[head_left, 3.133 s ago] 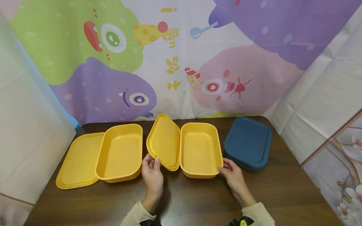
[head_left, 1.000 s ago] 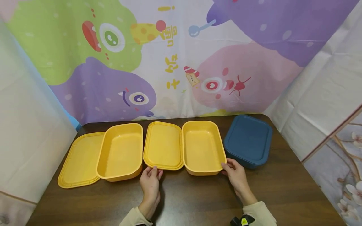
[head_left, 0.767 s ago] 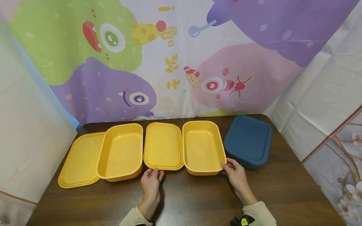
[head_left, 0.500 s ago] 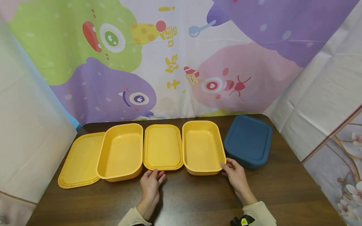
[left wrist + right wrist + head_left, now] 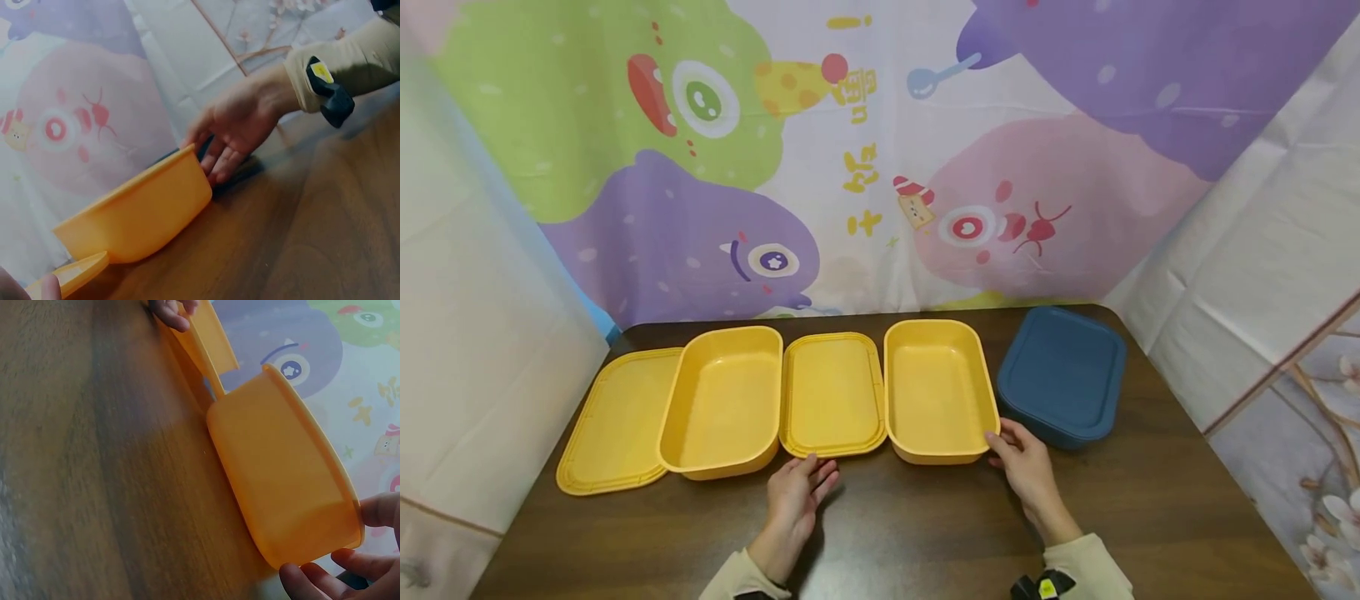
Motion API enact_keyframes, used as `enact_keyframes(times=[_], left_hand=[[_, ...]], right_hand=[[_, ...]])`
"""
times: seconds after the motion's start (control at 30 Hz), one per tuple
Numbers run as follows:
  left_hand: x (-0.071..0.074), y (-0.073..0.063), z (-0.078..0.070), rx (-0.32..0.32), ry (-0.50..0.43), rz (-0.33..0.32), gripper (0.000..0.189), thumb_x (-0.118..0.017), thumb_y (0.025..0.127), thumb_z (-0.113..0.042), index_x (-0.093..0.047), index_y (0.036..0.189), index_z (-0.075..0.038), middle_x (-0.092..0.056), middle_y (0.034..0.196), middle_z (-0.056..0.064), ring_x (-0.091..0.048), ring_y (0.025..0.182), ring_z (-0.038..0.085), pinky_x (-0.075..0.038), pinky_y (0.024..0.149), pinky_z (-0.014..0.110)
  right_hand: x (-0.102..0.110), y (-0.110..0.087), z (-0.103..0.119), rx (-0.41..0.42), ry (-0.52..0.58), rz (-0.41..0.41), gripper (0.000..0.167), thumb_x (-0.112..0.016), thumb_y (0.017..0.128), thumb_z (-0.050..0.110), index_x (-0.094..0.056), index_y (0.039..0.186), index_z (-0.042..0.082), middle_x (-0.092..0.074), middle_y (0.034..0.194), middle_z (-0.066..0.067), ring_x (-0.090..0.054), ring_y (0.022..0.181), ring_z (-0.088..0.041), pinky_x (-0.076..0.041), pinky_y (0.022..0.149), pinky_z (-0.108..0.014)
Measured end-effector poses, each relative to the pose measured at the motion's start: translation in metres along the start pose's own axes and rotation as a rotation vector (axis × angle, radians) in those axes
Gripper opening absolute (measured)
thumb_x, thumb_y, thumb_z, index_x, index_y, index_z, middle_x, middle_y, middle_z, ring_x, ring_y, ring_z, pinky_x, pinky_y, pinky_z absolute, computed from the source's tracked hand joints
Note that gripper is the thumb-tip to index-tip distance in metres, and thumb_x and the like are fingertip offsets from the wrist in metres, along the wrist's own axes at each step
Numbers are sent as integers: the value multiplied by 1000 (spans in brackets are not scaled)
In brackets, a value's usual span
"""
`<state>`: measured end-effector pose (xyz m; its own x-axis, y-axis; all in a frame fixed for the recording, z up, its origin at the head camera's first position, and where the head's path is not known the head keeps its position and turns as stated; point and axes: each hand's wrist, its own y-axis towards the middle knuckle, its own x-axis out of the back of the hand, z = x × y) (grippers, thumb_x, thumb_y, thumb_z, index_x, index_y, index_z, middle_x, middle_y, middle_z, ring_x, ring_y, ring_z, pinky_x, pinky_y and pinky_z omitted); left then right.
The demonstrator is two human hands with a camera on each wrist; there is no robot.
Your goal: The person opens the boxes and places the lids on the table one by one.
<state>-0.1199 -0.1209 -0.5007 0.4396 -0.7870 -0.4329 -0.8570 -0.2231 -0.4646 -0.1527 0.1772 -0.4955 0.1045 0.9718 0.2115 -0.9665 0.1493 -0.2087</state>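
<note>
My left hand (image 5: 795, 504) is at the near edge of a small yellow lid (image 5: 833, 396), its thumb tip right at the rim and its other fingers loosely spread. The lid lies between two open yellow food containers. My right hand (image 5: 1024, 467) holds the near right corner of the smaller container (image 5: 936, 387), thumb at the rim. In the right wrist view the fingertips (image 5: 294, 575) lie along that container's outer wall (image 5: 281, 475). The left wrist view also shows the right hand (image 5: 240, 122) at this corner.
A larger open yellow container (image 5: 724, 400) stands to the left, overlapping a bigger yellow lid (image 5: 617, 425). At the right sits a dark blue lidded container (image 5: 1062, 375). A cartoon-printed cloth (image 5: 865, 275) hangs behind the brown wooden table (image 5: 895, 533).
The small yellow lid, earlier tilted up in my left hand, has come down between the containers. My left fingers have loosened and drawn slightly back. The right hand keeps its hold on the container.
</note>
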Motion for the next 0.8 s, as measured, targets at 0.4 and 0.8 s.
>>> enact_keyframes(times=[0.4,0.8], left_hand=[[6,-12,-23,173,-2,48,15,-42,99,-8,-44,108,3,-56,99,12,-64,83,14,-56,78,24],[12,-17,-31,263,-27,120,31,-38,99,-14,-35,121,8,-38,123,20,-56,106,26,-52,88,29]], right_hand=[[-1,5,1,16,-43,17,43,-55,99,15,-49,138,-1,-58,130,-25,-61,99,-13,-55,79,-25],[2,9,0,34,-83,50,44,-56,99,18,-49,139,1,-60,126,-22,-62,101,-14,-56,81,-29]])
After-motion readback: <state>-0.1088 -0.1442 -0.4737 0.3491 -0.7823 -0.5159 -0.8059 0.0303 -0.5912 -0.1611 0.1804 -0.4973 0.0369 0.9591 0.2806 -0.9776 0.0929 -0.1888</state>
